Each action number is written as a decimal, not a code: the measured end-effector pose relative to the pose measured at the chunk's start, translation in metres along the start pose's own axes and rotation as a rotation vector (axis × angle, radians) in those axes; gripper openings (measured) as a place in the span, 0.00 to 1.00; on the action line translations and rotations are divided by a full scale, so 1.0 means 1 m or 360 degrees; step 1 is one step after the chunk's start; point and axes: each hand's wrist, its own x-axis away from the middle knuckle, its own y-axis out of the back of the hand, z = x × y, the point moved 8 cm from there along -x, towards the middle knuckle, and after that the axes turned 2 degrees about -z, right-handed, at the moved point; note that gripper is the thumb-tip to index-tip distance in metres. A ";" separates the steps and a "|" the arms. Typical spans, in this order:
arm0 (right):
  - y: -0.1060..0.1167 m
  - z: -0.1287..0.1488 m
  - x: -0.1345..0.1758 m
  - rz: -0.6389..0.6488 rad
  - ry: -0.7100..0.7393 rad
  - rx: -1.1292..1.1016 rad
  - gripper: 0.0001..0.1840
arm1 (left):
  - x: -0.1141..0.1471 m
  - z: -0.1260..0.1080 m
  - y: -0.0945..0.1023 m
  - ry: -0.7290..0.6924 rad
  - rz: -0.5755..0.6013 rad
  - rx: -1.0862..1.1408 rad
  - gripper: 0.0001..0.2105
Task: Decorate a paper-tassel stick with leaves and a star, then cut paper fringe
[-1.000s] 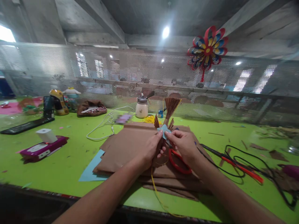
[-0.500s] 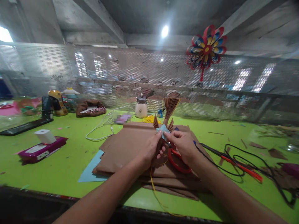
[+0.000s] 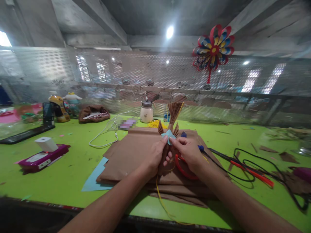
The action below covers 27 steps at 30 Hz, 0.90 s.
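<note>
My left hand (image 3: 157, 154) is closed round a brown pleated paper figure (image 3: 175, 112), which fans out at the top with smaller pleated pieces at its sides. At the front of the figure sits a light-blue paper flower (image 3: 168, 132). My left thumb presses on the flower, while my right hand (image 3: 189, 151) pinches its right edge. Under my right hand lie red-handled scissors (image 3: 180, 169), partly hidden. Both hands are over a stack of brown paper (image 3: 138, 145). A yellow string (image 3: 159, 194) hangs below the left hand towards the table's front edge.
On the green table (image 3: 73, 174), light-blue paper (image 3: 96, 178) sticks out under the stack. Right of it lies a red-and-black corded tool (image 3: 252, 173). A purple box (image 3: 43, 158) with a white adapter stands left. Behind are a cream jar (image 3: 146, 113), yellow string and a perforated screen.
My right fingers have shifted slightly on the blue flower, which now shows more of its petals. The figure stays in my left hand. The whole view has moved a little.
</note>
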 end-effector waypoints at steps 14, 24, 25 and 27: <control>0.024 0.032 0.001 -0.0258 0.0484 0.0596 0.21 | 0.005 -0.010 -0.004 -0.0056 0.0029 -0.0065 0.20; 0.015 0.090 0.026 -0.0298 0.1451 0.1567 0.20 | 0.007 -0.016 -0.007 -0.0080 0.0058 -0.0186 0.20; 0.014 0.089 0.026 -0.0286 0.1441 0.1571 0.20 | 0.007 -0.017 -0.007 -0.0090 0.0051 -0.0204 0.20; 0.016 0.088 0.026 -0.0298 0.1429 0.1531 0.17 | 0.007 -0.018 -0.007 -0.0102 0.0053 -0.0222 0.20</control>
